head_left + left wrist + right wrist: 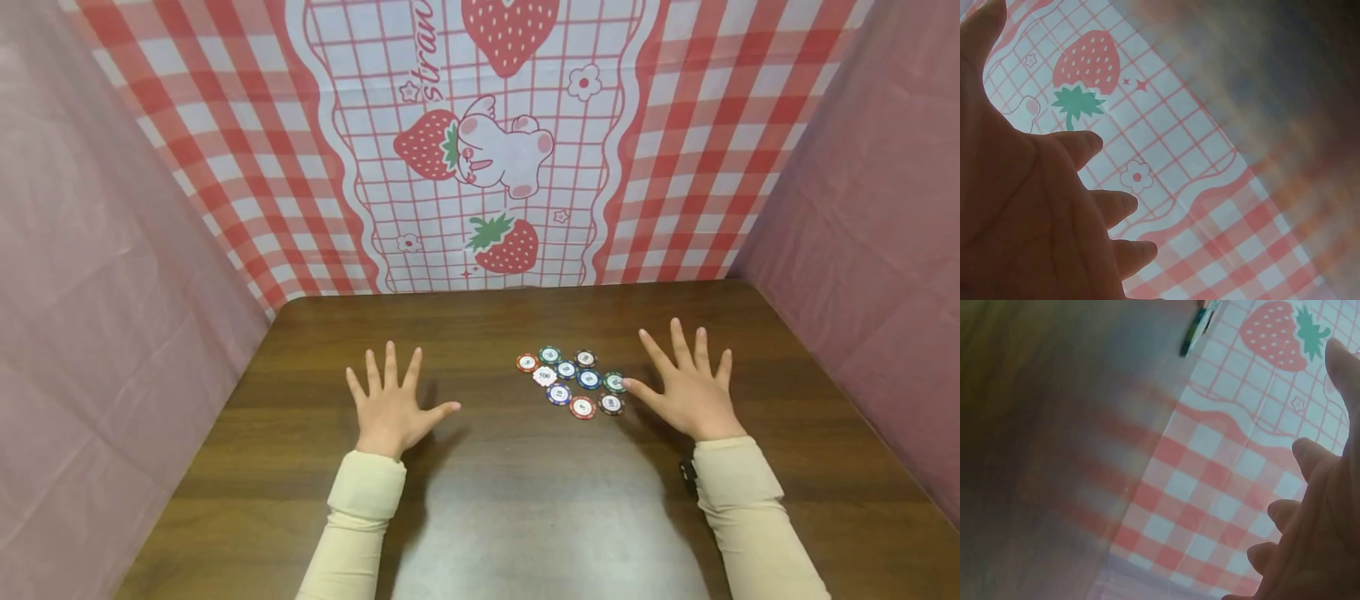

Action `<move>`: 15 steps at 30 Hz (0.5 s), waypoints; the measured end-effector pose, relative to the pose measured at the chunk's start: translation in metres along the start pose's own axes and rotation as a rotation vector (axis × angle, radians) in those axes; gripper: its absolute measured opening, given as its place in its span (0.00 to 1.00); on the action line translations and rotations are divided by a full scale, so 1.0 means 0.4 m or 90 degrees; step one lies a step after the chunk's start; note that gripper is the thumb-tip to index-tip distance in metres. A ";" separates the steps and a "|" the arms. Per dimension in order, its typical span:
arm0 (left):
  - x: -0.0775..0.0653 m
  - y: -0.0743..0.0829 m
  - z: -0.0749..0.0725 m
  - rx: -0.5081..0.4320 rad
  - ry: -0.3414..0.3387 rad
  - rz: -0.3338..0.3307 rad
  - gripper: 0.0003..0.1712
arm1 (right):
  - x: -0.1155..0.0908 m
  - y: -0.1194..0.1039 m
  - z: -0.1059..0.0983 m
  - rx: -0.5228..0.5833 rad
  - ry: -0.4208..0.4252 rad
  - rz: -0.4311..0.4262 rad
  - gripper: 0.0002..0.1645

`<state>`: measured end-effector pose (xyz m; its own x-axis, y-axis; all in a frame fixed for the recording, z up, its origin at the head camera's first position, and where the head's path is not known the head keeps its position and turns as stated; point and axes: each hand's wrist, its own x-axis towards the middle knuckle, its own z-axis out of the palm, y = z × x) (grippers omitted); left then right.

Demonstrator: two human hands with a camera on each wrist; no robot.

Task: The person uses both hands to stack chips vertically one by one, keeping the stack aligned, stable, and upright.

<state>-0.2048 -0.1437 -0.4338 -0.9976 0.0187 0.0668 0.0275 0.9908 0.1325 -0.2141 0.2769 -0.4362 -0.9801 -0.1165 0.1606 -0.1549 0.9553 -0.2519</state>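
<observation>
At far left, pink cloth (112,292) beside the brown wooden counter (247,467), with checked backdrop (307,167) along the far edge. Then left grip (388,412), released: fingers spread, thumb out toward the middle, nothing grasped, well apart from the chips. Right of centre on the counter, ten poker chips, lying in one loose patch: at the left end, red chip (527,362), just beside white chip (545,376) marked 500 and green chip (550,355); through the middle, blue chips (566,369) and black chip (585,359); nearest the wearer, second red chip (582,407); at the right end, second green chip (613,382) and second black chip (611,404). None stacked, none held; by judgement, handling either not begun or already over, impossible to say which, or what remains. Singly round, so without a long axis; flat, printed faces up, 500 legible upright from the wearer's side. As a patch, longer from side to side, slanting toward the wearer at the right. Next, right grip (693,396), likewise released, fingers fanned, thumb tip overlapping second green chip in the head view; cannot tell whether touching or above. Farthest right, another pink cloth (862,233).
</observation>
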 end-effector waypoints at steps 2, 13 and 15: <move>0.001 0.001 -0.003 -0.003 0.003 0.004 0.62 | 0.004 -0.003 0.001 0.016 0.003 -0.010 0.51; 0.011 0.007 -0.022 -0.044 0.023 0.035 0.59 | 0.026 -0.023 -0.008 0.098 0.058 -0.067 0.48; 0.012 0.008 -0.026 -0.053 0.029 0.047 0.57 | 0.028 -0.028 -0.010 0.119 0.076 -0.084 0.47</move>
<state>-0.2090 -0.1419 -0.4227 -0.9889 0.0829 0.1234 0.1074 0.9723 0.2078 -0.2230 0.2658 -0.4278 -0.9299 -0.1935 0.3128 -0.3119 0.8656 -0.3917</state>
